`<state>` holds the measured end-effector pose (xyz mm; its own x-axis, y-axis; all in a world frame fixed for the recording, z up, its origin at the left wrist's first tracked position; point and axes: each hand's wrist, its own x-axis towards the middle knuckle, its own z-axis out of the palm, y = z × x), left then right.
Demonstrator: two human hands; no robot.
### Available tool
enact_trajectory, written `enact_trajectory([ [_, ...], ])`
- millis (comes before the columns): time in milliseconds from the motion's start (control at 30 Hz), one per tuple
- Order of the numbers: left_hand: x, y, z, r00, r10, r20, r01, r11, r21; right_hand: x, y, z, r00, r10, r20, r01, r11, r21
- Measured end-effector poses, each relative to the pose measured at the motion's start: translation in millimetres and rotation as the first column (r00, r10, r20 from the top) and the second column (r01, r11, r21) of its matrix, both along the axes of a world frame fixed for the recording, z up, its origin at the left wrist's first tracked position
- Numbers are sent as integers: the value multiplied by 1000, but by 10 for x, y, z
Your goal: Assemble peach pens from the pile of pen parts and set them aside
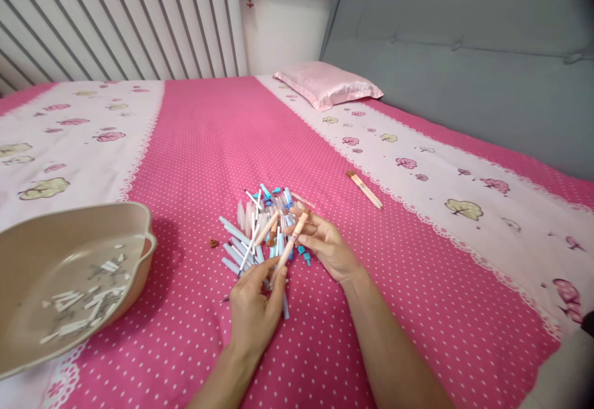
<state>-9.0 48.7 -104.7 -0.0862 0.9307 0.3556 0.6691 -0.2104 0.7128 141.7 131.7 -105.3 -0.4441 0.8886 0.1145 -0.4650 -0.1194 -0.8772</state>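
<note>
Both hands meet on a peach-coloured pen (pixel 288 249) with a brown end, tilted up to the right above a pile. My left hand (pixel 254 302) pinches its lower end between thumb and fingers. Around the brown upper end, my right hand (pixel 330 249) has its thumb and fingers closed. Beneath them lies the heap of pen parts (pixel 236 231), with pale blue barrels, white sticks, clear pieces and blue caps. Several teal pieces (pixel 304 255) lie beside the right fingers. Part of the heap is hidden by my hands.
A beige basin (pixel 69 223) with small white pieces in it stands at the left. Two peach pens with brown ends (pixel 365 190) lie to the right of the heap. A small brown piece (pixel 214 243) is left of it. Farther back are a pink pillow (pixel 327 83) and a grey headboard (pixel 455 56).
</note>
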Motion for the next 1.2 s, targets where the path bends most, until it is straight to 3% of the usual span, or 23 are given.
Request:
enact_trajectory([
  [467, -5, 2, -4, 1000, -16, 10, 16, 1000, -2, -67, 31, -49, 984, -141, 107, 142, 990, 5],
  [633, -3, -11, 10, 1000, -10, 14, 10, 1000, -13, -21, -1, 3, 999, -53, 9, 52, 998, 34],
  [767, -2, -9, 10, 1000, -1, 13, 1, 1000, -24, -3, -8, 7, 1000, -1, 26, 1, 1000, 6],
  [1200, -1, -3, 7, 999, -17, 30, 17, 1000, -24, -75, 24, -44, 993, -105, 61, 107, 994, -26],
])
